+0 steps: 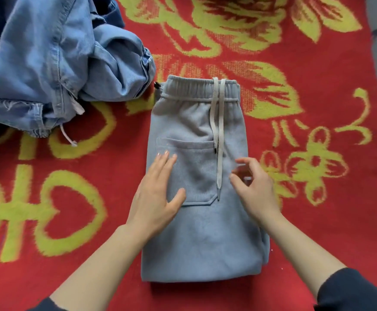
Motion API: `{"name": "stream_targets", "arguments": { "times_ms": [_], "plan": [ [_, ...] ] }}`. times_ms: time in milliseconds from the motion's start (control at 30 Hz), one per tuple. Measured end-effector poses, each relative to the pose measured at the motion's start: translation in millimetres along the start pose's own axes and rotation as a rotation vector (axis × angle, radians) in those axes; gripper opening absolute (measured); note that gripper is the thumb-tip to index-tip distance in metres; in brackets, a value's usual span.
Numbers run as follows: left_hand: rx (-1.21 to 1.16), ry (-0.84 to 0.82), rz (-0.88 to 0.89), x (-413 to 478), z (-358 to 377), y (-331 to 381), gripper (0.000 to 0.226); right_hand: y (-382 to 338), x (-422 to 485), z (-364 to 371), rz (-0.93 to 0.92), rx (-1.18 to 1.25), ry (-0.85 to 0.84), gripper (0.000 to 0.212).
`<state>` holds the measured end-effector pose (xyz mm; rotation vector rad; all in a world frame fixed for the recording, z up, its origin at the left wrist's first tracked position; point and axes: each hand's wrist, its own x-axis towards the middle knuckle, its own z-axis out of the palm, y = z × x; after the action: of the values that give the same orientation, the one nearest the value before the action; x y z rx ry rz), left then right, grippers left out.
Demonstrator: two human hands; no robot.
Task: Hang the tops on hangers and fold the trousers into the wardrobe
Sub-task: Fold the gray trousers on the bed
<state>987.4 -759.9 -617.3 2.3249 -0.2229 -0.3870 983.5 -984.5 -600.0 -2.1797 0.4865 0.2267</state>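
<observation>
I see folded grey fleece sweatpants [196, 176] lying centre on the red patterned blanket [317, 63], with a crumpled blue denim garment [48, 63] far left, near their far-left corner.

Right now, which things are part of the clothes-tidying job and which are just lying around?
Part of the job:
folded grey fleece trousers with a pale drawstring
left hand, pressing flat on them
right hand, above them with fingers loosely curled
crumpled light-blue denim garment, probably waiting its turn

Just lying about:
red woven blanket with yellow flowers, spread underneath everything
</observation>
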Motion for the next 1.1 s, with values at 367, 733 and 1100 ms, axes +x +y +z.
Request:
{"name": "stream_targets", "arguments": {
  "times_ms": [367,733,1100],
  "plan": [
    [0.555,-0.376,0.209,-145.3,39.6,-9.1,0.080,81.7,-127.5,-26.3,-0.598,-0.748,-0.467,0.083],
    [0.649,-0.474,0.097,-114.7,27.9,5.4,0.065,70.1,-105.9,-21.1,-0.522,-0.712,-0.454,0.051],
    [0.180,-0.896,-0.292,-82.4,-30.2,55.7,0.008,2.6,-72.3,-63.7,0.164,-0.454,-0.901,0.030]
  ]
}}
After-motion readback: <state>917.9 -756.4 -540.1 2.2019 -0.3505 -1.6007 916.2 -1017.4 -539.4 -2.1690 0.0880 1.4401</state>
